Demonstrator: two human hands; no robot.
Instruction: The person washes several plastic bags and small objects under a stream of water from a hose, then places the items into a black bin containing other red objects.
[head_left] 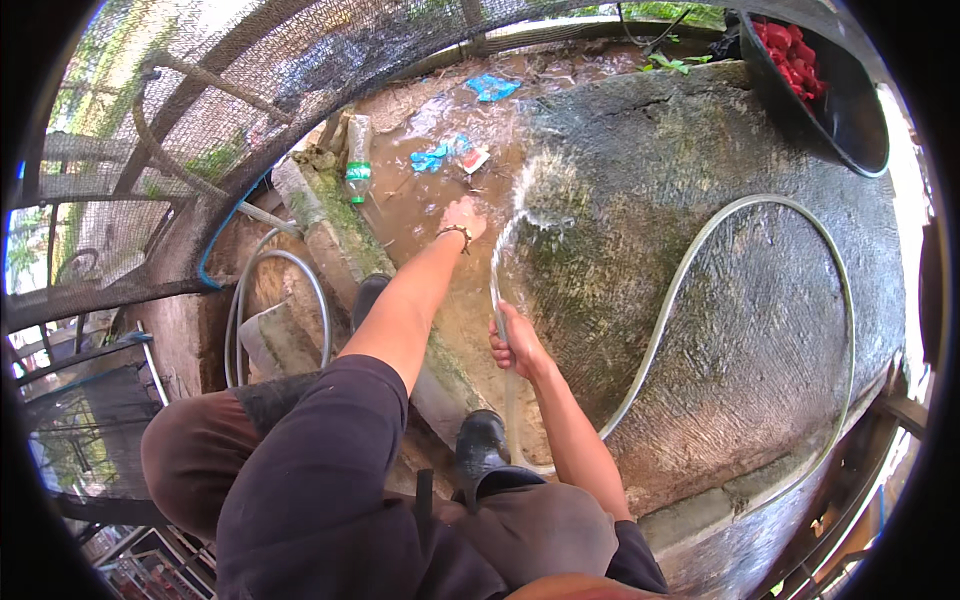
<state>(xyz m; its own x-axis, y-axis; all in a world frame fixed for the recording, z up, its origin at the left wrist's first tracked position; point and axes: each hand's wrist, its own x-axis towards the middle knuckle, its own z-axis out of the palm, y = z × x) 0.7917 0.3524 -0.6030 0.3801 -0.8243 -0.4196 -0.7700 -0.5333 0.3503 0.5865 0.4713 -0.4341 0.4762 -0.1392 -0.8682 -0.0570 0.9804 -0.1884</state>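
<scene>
My right hand (520,340) is wrapped around the end of a clear hose (688,262). A stream of water (497,255) shoots forward from the hose and splashes on the wet concrete slab (690,330). My left hand (463,216), with a dark bracelet (456,237) on its wrist, reaches down to the muddy brown water (405,215) left of the slab. Its fingertips are hidden, so I cannot tell whether it holds anything. Just beyond it lie a red and white scrap (475,159) and a blue plastic scrap (430,158).
A plastic bottle with a green label (358,165) lies by the mossy concrete curb (330,215). Another blue scrap (493,87) lies farther off. At the far right stands a black tub (855,125) with red pieces inside. Netting (230,100) borders the left; my black boot (482,445) is below.
</scene>
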